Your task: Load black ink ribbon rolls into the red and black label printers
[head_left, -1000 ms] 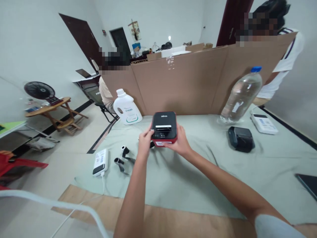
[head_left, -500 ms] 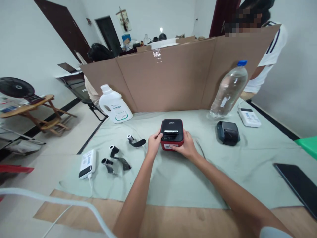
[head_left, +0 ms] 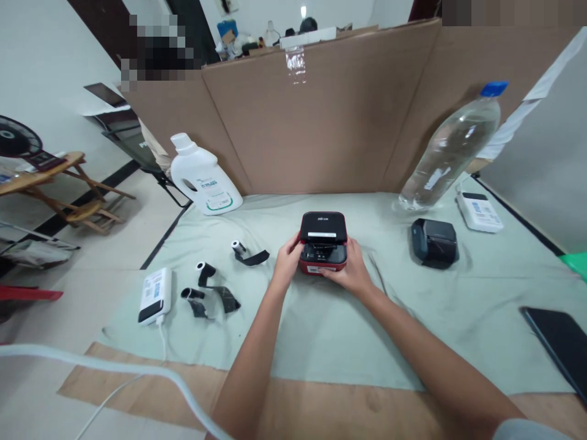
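Mid-frame, left hand (head_left: pixel 287 260) and right hand (head_left: pixel 354 267) have a grip on both sides of a kinda boxy plastic printer (head_left: pixel 323 252), lid (head_left: pixel 323 223) tipped up, wrinkly pale-green cloth (head_left: pixel 334 342) all around.

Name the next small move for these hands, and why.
Probably tip the black lid of the red-and-black device further open: its front edge looks raised, while the left hand and right hand hold the device from both sides.

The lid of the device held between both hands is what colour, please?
The lid is mostly black, as the head view shows best.
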Demonstrator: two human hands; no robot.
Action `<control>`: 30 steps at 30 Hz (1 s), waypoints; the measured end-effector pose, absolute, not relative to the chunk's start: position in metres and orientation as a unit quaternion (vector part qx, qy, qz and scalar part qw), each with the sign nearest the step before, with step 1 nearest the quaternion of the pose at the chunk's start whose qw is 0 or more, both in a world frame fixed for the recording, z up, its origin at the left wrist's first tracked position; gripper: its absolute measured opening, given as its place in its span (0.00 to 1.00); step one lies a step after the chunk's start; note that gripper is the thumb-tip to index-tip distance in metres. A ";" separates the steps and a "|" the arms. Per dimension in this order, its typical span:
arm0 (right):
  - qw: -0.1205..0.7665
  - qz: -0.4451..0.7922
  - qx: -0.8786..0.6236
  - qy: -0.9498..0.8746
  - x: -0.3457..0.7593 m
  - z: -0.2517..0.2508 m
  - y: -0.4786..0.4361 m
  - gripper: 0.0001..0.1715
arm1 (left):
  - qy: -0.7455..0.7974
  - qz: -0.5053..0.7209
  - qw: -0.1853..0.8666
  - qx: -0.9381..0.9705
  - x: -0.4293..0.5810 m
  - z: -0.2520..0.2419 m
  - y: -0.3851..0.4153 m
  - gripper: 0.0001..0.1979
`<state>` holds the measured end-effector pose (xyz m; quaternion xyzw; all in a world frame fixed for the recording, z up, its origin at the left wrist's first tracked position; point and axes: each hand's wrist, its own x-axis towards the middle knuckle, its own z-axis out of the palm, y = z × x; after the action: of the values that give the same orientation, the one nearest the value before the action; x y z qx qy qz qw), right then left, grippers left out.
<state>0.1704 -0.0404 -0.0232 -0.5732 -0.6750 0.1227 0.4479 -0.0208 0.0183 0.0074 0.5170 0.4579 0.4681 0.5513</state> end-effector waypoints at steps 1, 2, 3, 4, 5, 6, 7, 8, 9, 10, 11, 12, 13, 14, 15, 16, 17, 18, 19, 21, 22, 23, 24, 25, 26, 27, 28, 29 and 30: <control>0.447 0.123 -0.573 -0.676 0.170 -0.022 -0.040 0.62 | 0.455 0.469 0.553 0.516 -0.020 0.006 0.019 0.26; 0.447 0.124 -0.572 -0.676 0.171 -0.022 -0.040 0.63 | 0.455 0.466 0.559 0.513 -0.020 0.004 0.018 0.26; 0.446 0.126 -0.571 -0.677 0.171 -0.021 -0.039 0.63 | 0.456 0.464 0.564 0.509 -0.021 0.003 0.018 0.27; 0.446 0.129 -0.570 -0.678 0.171 -0.020 -0.039 0.62 | 0.458 0.464 0.563 0.507 -0.021 0.002 0.016 0.27; 0.446 0.131 -0.570 -0.678 0.171 -0.020 -0.039 0.62 | 0.461 0.469 0.553 0.511 -0.021 0.002 0.015 0.26; 0.448 0.130 -0.568 -0.677 0.171 -0.020 -0.039 0.62 | 0.464 0.476 0.534 0.522 -0.022 0.003 0.013 0.25; 0.453 0.129 -0.567 -0.676 0.171 -0.020 -0.039 0.62 | 0.467 0.483 0.506 0.540 -0.022 0.005 0.012 0.23; 0.457 0.127 -0.564 -0.676 0.172 -0.020 -0.039 0.61 | 0.470 0.489 0.472 0.563 -0.022 0.009 0.012 0.21; 0.461 0.126 -0.562 -0.675 0.172 -0.020 -0.039 0.61 | 0.472 0.488 0.436 0.591 -0.022 0.015 0.014 0.19; 0.465 0.125 -0.561 -0.674 0.172 -0.019 -0.039 0.61 | 0.473 0.477 0.402 0.622 -0.021 0.022 0.017 0.17; 0.468 0.126 -0.560 -0.672 0.172 -0.019 -0.039 0.61 | 0.472 0.456 0.373 0.655 -0.019 0.031 0.023 0.15; 0.470 0.129 -0.560 -0.670 0.172 -0.018 -0.039 0.61 | 0.470 0.428 0.349 0.689 -0.017 0.040 0.030 0.14; 0.471 0.132 -0.560 -0.669 0.172 -0.018 -0.040 0.60 | 0.463 0.394 0.330 0.722 -0.014 0.050 0.039 0.13; 0.471 0.136 -0.560 -0.667 0.173 -0.017 -0.040 0.60 | 0.450 0.355 0.315 0.756 -0.011 0.059 0.049 0.13; 0.472 0.140 -0.559 -0.667 0.173 -0.016 -0.041 0.60 | 0.433 0.317 0.301 0.788 -0.007 0.068 0.059 0.13; 0.471 0.144 -0.558 -0.668 0.173 -0.016 -0.041 0.60 | 0.414 0.271 0.290 0.819 -0.003 0.075 0.069 0.14; 0.472 0.147 -0.557 -0.667 0.173 -0.016 -0.041 0.60 | 0.400 0.218 0.278 0.846 0.001 0.081 0.078 0.14; 0.472 0.149 -0.558 -0.666 0.173 -0.017 -0.041 0.60 | 0.391 0.164 0.263 0.866 0.005 0.084 0.084 0.15; 0.473 0.150 -0.559 -0.665 0.174 -0.018 -0.041 0.61 | 0.390 0.113 0.244 0.881 0.010 0.086 0.089 0.15; 0.473 0.149 -0.561 -0.663 0.174 -0.019 -0.040 0.62 | 0.395 0.045 0.207 0.894 0.019 0.086 0.093 0.17; 0.473 0.147 -0.561 -0.663 0.174 -0.020 -0.039 0.62 | 0.394 0.028 0.194 0.898 0.024 0.084 0.093 0.18; 0.473 0.144 -0.560 -0.665 0.174 -0.020 -0.039 0.62 | 0.389 0.019 0.186 0.902 0.028 0.082 0.092 0.17; 0.473 0.142 -0.559 -0.666 0.174 -0.021 -0.038 0.62 | 0.379 0.013 0.183 0.907 0.031 0.080 0.091 0.17; 0.474 0.140 -0.557 -0.667 0.174 -0.021 -0.038 0.61 | 0.370 0.010 0.183 0.911 0.034 0.078 0.089 0.16; 0.475 0.139 -0.557 -0.667 0.174 -0.021 -0.037 0.61 | 0.364 0.010 0.186 0.912 0.035 0.078 0.088 0.16; 0.476 0.138 -0.557 -0.667 0.174 -0.022 -0.037 0.61 | 0.362 0.015 0.191 0.912 0.034 0.077 0.087 0.16; 0.476 0.138 -0.557 -0.667 0.174 -0.022 -0.037 0.61 | 0.363 0.026 0.199 0.910 0.032 0.078 0.085 0.17; 0.475 0.136 -0.558 -0.667 0.174 -0.022 -0.037 0.61 | 0.367 0.044 0.210 0.905 0.028 0.080 0.084 0.18; 0.474 0.134 -0.558 -0.668 0.174 -0.023 -0.036 0.61 | 0.370 0.069 0.225 0.899 0.022 0.082 0.082 0.19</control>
<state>0.1741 -0.0364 -0.0230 -0.5578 -0.6683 0.1344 0.4735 0.0218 0.0817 0.0818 0.8990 0.3696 0.0693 0.2246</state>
